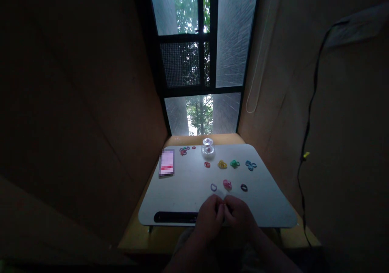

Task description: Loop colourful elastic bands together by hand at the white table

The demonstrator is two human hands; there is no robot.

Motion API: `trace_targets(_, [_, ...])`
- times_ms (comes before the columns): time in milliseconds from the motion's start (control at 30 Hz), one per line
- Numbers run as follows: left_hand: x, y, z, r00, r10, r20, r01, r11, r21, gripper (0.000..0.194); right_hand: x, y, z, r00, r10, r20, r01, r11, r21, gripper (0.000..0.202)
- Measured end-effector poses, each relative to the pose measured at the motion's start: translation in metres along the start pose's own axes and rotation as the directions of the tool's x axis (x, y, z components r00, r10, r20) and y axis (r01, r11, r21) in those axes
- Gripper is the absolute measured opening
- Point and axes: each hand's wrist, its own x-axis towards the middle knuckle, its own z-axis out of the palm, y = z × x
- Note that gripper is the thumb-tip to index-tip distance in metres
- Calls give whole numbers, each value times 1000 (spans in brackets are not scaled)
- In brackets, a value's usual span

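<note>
My left hand (210,215) and my right hand (237,212) meet over the front edge of a small white table (179,192). Their fingers are pinched together at the tips, and whatever they hold is too small and hidden to name. Just beyond them lie a pale purple band (213,187), a pile of pink bands (227,184) and a dark band (244,188). Farther back, small loop bands are grouped by colour: red (207,164), yellow (222,164), green (234,164) and blue (251,165). A mixed pile of bands (184,151) sits at the far left.
A clear round container (208,150) stands at the back. On the left lies a flat rectangular object (167,162), its face blurred out. A dark slot (174,217) runs along the front edge. Beyond is a window (200,110); a black cable (309,110) hangs at right.
</note>
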Motion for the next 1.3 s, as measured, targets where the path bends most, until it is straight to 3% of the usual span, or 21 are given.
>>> trace_targets(1300, [-1,0,1,1000,19,-16,-19,1000,2,13,-2,0,-2,1000,-21,-9,21,1000,12,14])
